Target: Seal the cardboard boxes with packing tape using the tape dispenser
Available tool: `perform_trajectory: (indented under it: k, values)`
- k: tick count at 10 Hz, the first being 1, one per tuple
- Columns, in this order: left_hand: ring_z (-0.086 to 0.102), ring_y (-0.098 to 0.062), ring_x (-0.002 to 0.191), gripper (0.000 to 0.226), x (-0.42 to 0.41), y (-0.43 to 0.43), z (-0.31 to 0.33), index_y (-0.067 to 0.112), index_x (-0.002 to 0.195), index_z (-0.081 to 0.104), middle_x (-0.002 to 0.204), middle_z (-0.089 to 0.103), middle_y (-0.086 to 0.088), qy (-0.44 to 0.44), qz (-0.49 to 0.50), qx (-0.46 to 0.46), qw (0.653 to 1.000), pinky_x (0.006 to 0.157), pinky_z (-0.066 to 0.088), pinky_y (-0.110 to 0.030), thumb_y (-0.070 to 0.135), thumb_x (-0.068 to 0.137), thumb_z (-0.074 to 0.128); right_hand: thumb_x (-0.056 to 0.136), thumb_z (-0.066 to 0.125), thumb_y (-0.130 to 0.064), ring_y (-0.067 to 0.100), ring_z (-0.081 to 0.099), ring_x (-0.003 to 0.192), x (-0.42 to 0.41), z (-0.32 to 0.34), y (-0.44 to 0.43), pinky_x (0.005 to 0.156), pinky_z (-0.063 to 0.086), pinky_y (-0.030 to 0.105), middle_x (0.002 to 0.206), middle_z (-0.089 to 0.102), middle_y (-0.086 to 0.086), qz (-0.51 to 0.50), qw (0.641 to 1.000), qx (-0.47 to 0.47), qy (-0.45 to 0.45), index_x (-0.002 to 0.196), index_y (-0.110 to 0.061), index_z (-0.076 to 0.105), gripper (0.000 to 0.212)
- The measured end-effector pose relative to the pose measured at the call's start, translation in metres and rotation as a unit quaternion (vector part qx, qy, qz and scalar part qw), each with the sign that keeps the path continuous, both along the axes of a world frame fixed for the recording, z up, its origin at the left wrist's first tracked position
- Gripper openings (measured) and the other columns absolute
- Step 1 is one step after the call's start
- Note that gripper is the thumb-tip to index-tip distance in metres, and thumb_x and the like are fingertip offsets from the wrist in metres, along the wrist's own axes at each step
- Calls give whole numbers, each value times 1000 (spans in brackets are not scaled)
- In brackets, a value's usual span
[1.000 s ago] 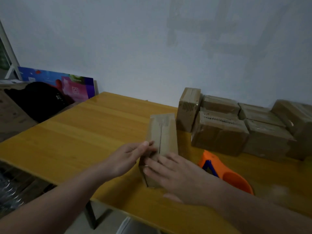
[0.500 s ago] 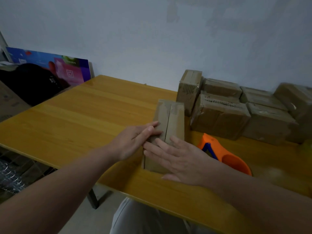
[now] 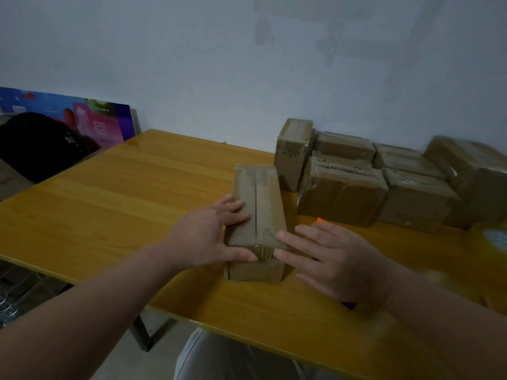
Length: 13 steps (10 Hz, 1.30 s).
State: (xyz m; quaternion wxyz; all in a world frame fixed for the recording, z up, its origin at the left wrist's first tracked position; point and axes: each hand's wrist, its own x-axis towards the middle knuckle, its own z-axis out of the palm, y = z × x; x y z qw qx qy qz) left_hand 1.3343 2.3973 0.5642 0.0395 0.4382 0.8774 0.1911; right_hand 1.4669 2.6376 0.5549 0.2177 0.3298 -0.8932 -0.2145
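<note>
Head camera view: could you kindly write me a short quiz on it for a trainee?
1. What colour is the tape dispenser tip showing beyond the right hand?
2. True or false: the right hand grips the tape dispenser.
3. The left hand rests on: A the box; B the table only; C the stacked boxes.
Key: 1 orange; 2 false; 3 A.
</note>
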Motion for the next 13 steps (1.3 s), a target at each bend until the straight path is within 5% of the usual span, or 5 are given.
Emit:
perform_trajectory:
  k: [3,6,7,9,13]
  values:
    - [30,-11,138,62,-35,25,19,27,144,37,150,34,11,63,95,-105,988,103,42,-37,53,89,51,86,63,-29,17,59,95,-40,13,-1,62,47,22,122,66,1,-228,953,-198,-6,134,-17,55,49]
    - [53,-24,113,55,-123,90,16,42,137,42,136,51,2,109,145,-150,972,78,55,-40,8,93,41,96,50,-29,20,38,126,-95,43,42,91,42,32,145,44,-6,-412,884,-218,21,145,-27,35,52]
    - [52,-26,117,66,-143,113,12,39,139,40,137,50,0,121,142,-143,972,83,53,-41,-2,88,40,94,53,-24,18,45,108,-111,40,54,79,41,32,130,55,-3,-439,870,-224,2,133,-29,47,40]
    - [49,-24,123,74,-170,146,3,38,141,39,144,44,4,136,129,-98,977,87,52,-40,-9,85,42,95,53,-25,15,44,89,-130,39,60,68,31,28,104,57,-2,-457,868,-196,-6,118,-26,56,24]
    - [27,-22,141,68,-164,155,7,30,147,25,154,29,3,170,117,-78,975,108,34,-48,4,91,52,90,59,-29,16,51,98,-126,36,60,72,38,27,113,57,-2,-452,863,-223,-41,122,-26,54,32]
